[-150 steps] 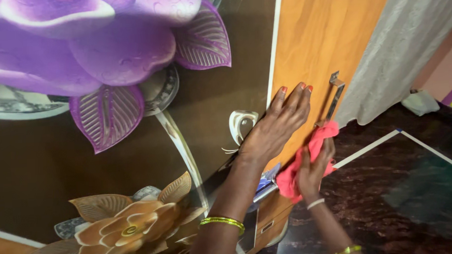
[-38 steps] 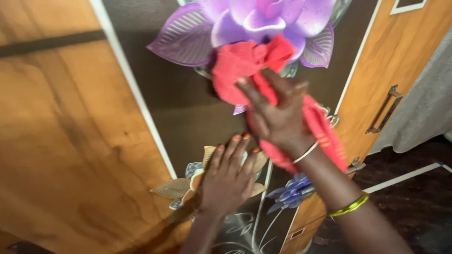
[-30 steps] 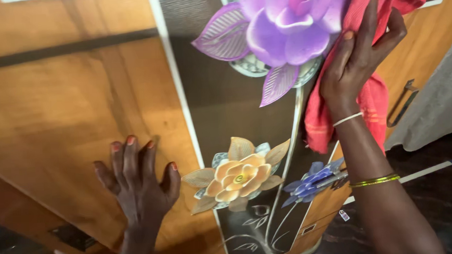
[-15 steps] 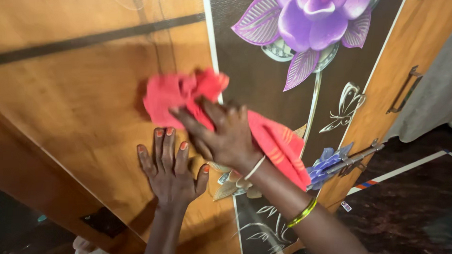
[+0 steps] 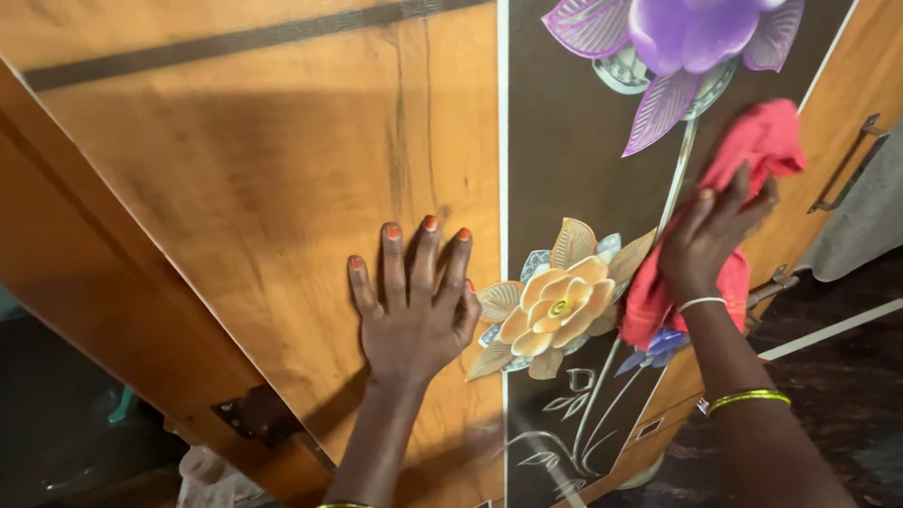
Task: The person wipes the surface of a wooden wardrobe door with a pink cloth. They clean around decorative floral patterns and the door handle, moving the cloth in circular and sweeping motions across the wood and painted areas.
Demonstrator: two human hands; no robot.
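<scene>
My left hand (image 5: 413,305) lies flat, fingers spread, on the wood-grain part of a wardrobe door (image 5: 269,190). My right hand (image 5: 706,237) presses a red cloth (image 5: 758,148) against the door's dark brown panel (image 5: 568,150), to the right of the stem of a purple flower decoration (image 5: 694,25). Part of the cloth hangs below my right wrist. A golden flower decoration (image 5: 553,301) sits between my two hands, and a small blue flower (image 5: 660,345) peeks out under the cloth.
A metal door handle (image 5: 849,165) is on the orange door at right, next to a grey curtain (image 5: 885,209). A dark marble floor (image 5: 856,370) with a white line lies lower right. A hinge (image 5: 252,416) sits on the door's edge at lower left.
My right hand has swept the red cloth from the wood-grain area rightward across to the brown panel. My left hand stays flat on the wood. The view has shifted left.
</scene>
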